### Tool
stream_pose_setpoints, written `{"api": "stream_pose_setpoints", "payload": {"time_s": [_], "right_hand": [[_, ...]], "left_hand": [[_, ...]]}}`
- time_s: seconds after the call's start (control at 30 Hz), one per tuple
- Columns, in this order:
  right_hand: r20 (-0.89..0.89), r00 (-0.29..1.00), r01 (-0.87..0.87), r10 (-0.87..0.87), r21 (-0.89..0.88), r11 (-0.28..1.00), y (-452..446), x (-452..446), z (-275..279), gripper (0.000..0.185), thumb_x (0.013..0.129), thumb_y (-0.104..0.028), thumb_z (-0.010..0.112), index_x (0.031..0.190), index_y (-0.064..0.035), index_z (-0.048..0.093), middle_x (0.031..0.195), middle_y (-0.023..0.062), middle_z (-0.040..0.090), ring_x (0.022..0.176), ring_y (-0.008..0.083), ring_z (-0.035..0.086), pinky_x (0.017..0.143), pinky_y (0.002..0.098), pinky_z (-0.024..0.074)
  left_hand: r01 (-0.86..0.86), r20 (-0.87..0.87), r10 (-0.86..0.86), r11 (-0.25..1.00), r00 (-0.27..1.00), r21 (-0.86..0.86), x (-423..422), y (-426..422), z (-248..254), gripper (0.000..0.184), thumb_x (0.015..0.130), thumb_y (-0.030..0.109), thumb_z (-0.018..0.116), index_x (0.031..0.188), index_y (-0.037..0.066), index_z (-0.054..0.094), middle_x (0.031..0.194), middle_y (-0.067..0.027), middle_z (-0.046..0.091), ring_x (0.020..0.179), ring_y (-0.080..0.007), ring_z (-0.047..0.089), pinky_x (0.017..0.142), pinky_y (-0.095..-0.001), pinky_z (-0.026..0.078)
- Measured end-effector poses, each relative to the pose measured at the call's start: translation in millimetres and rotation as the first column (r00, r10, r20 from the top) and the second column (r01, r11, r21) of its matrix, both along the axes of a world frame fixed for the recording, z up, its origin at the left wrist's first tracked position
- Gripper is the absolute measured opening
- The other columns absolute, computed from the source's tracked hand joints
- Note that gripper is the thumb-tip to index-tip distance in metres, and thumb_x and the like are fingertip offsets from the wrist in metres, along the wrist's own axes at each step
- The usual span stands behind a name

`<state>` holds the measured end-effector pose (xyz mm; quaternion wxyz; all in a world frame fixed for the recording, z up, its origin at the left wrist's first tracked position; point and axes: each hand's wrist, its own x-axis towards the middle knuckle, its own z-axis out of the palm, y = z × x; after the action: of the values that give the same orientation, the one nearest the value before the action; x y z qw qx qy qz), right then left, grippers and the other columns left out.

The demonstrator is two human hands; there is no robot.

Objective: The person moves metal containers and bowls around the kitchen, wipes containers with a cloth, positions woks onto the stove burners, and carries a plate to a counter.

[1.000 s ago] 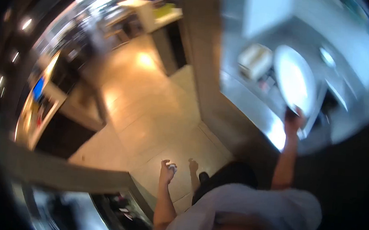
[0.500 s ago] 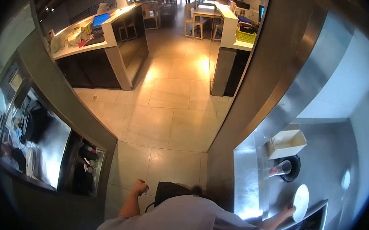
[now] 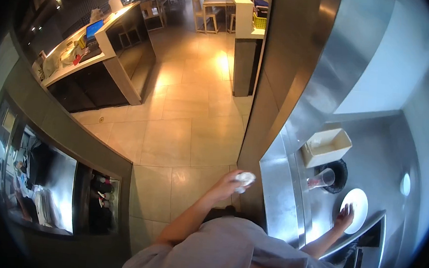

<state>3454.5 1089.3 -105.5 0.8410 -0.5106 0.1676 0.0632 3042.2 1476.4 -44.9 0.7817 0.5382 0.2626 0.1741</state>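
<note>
My left hand is closed around a crumpled white wad, in front of my body and left of the steel counter. Whether the wad is paper or cloth I cannot make out. Over the counter on the right, my right hand grips a round white plate at its near left rim, with the fingers over its face. Beyond the plate, a clear cup with red markings lies tilted by a round black object. A cream rectangular bin stands past them.
A steel ledge edges the counter. Near my right arm there is a dark steel-rimmed opening. To the left is a wall with a pass-through window. A tiled floor runs ahead between two service counters.
My left hand has come up and rightward, and a white wad now shows in it. The plate has turned to show its face more fully. The view has shifted right.
</note>
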Motion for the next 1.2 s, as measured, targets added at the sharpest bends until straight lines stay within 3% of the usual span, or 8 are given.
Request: {"api": "stream_pose_setpoints", "payload": {"time_s": [0.23, 0.3, 0.37, 0.43, 0.57, 0.67, 0.97, 1.2], "right_hand": [[0.344, 0.055, -0.299, 0.937, -0.89, 0.344, 191.8, -173.6, 241.2, 0.054, 0.082, -0.015, 0.069, 0.131, -0.0056, 0.051, 0.136, 0.0149, 0.048, 0.122, 0.0289, 0.048, 0.096, 0.0393, 0.0426], [0.417, -0.172, -0.122, 0.893, -0.908, 0.401, 233.8, -203.2, 225.8, 0.056, 0.073, -0.005, 0.071, 0.126, -0.0052, 0.054, 0.124, 0.0186, 0.055, 0.116, 0.0351, 0.052, 0.093, 0.0415, 0.0456], [0.373, -0.08, -0.202, 0.924, -0.914, 0.351, 234.0, -207.9, 200.8, 0.053, 0.071, 0.003, 0.065, 0.122, -0.0056, 0.055, 0.116, 0.0177, 0.059, 0.108, 0.0349, 0.057, 0.09, 0.0415, 0.0477], [0.412, 0.121, -0.052, 0.903, -0.906, 0.42, 214.9, -198.6, 196.7, 0.051, 0.071, 0.01, 0.057, 0.119, -0.006, 0.057, 0.111, 0.0169, 0.062, 0.103, 0.033, 0.06, 0.089, 0.0393, 0.0486], [0.906, 0.384, 0.58, 0.176, -0.385, 0.718, 157.8, -99.0, 214.1, 0.05, 0.073, 0.008, 0.054, 0.12, -0.0072, 0.054, 0.104, 0.018, 0.064, 0.098, 0.036, 0.062, 0.079, 0.0404, 0.0508], [0.167, 0.826, 0.215, 0.538, -0.976, -0.027, 120.1, 15.9, 143.7, 0.047, 0.086, -0.022, 0.061, 0.129, -0.0071, 0.049, 0.109, 0.0216, 0.064, 0.104, 0.0351, 0.061, 0.082, 0.041, 0.0514], [0.643, 0.658, -0.158, 0.391, -0.39, 0.907, 232.3, -129.0, 233.8, 0.026, 0.093, -0.021, 0.057, 0.103, 0.0015, 0.064, 0.091, 0.0123, 0.068, 0.083, 0.0164, 0.062, 0.079, 0.0294, 0.0472], [0.391, -0.638, -0.743, 0.664, -0.537, -0.399, 300.3, -369.3, 150.6, 0.02, 0.087, -0.015, 0.063, 0.074, 0.0004, 0.063, 0.072, 0.0067, 0.064, 0.065, 0.0136, 0.058, 0.06, 0.0303, 0.0466]], "left_hand": [[0.124, 0.225, -0.08, 0.974, 0.971, -0.19, 86.3, -28.8, 92.4, 0.027, 0.092, 0.009, 0.055, 0.117, 0.001, 0.048, 0.103, -0.0079, 0.061, 0.09, -0.0158, 0.061, 0.072, -0.03, 0.051], [0.119, 0.098, -0.219, 0.795, 0.971, 0.595, 82.2, -16.5, 80.8, 0.027, 0.092, 0.011, 0.054, 0.117, 0.002, 0.051, 0.113, -0.012, 0.059, 0.098, -0.0205, 0.06, 0.082, -0.0324, 0.051], [0.052, 0.058, -0.296, 0.351, 0.954, 0.935, 83.3, -19.7, 72.9, 0.025, 0.093, 0.012, 0.052, 0.117, 0.001, 0.052, 0.118, -0.0137, 0.057, 0.102, -0.0219, 0.059, 0.086, -0.0329, 0.05], [0.398, 0.45, -0.258, 0.883, 0.855, -0.248, 67.8, -26.1, 80.8, 0.027, 0.096, 0.015, 0.048, 0.118, 0.0, 0.055, 0.129, -0.0158, 0.052, 0.109, -0.0236, 0.058, 0.091, -0.0335, 0.048], [0.354, 0.264, -0.382, 0.923, 0.886, 0.148, 33.5, -8.2, 82.2, 0.029, 0.098, 0.018, 0.047, 0.118, -0.001, 0.056, 0.13, -0.0149, 0.053, 0.111, -0.0223, 0.057, 0.092, -0.0331, 0.047], [0.187, -0.152, -0.16, 0.965, 0.975, 0.182, -13.6, 11.2, 32.0, 0.033, 0.098, 0.024, 0.049, 0.119, -0.001, 0.056, 0.116, -0.0133, 0.06, 0.104, -0.0203, 0.06, 0.088, -0.0318, 0.048], [-0.52, -0.39, 0.569, 0.821, 0.724, 0.234, -189.8, -32.9, 10.4, 0.031, 0.096, 0.025, 0.052, 0.077, 0.001, 0.06, 0.066, -0.0033, 0.058, 0.06, -0.0109, 0.055, 0.056, -0.026, 0.045], [-0.71, -0.361, 0.745, 0.658, 0.562, 0.252, -237.2, -128.5, -5.5, 0.03, 0.092, 0.026, 0.059, 0.076, 0.001, 0.058, 0.066, -0.003, 0.059, 0.059, -0.0099, 0.054, 0.055, -0.0259, 0.043]]}}
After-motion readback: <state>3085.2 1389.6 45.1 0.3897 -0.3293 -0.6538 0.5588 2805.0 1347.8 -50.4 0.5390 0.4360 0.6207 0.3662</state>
